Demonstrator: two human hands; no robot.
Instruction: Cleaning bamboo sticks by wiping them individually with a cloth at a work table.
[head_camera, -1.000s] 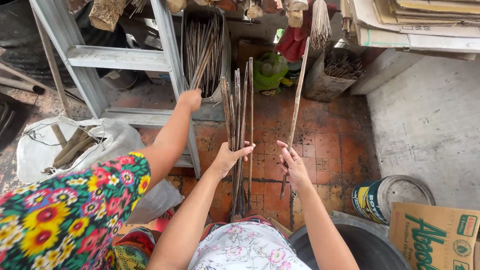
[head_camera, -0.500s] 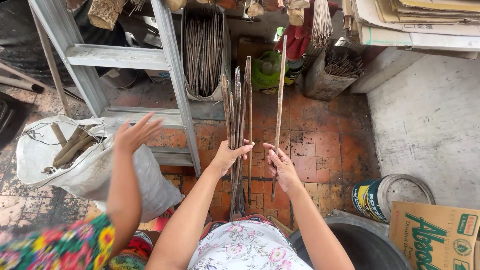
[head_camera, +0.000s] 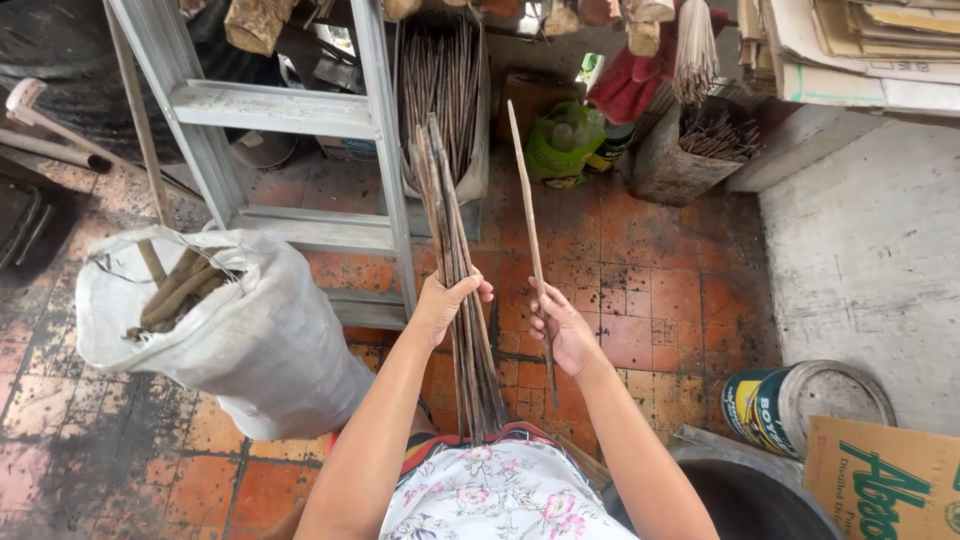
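White sack (head_camera: 250, 340), ladder (head_camera: 290, 110), paint can (head_camera: 770, 405).

Open tiled floor (head_camera: 650, 300) ahead right; ladder (head_camera: 375, 200) and sack (head_camera: 250, 340) (bulging) crowd the left.

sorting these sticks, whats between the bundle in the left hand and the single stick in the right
Nothing: in the head view only bare floor tiles show between bundle and single stick.

The bundle of sticks (head_camera: 458, 290) looks like dry, matt, rough wood, dark brown, while the single stick (head_camera: 530, 240) is paler and smoother. The sack (head_camera: 240, 340) is woven white plastic with a faint sheen, the ladder (head_camera: 290, 110) dull grey metal. The floor tiles (head_camera: 650, 300) seem to be worn, stained terracotta, and the tin can (head_camera: 790, 400) is glossy.
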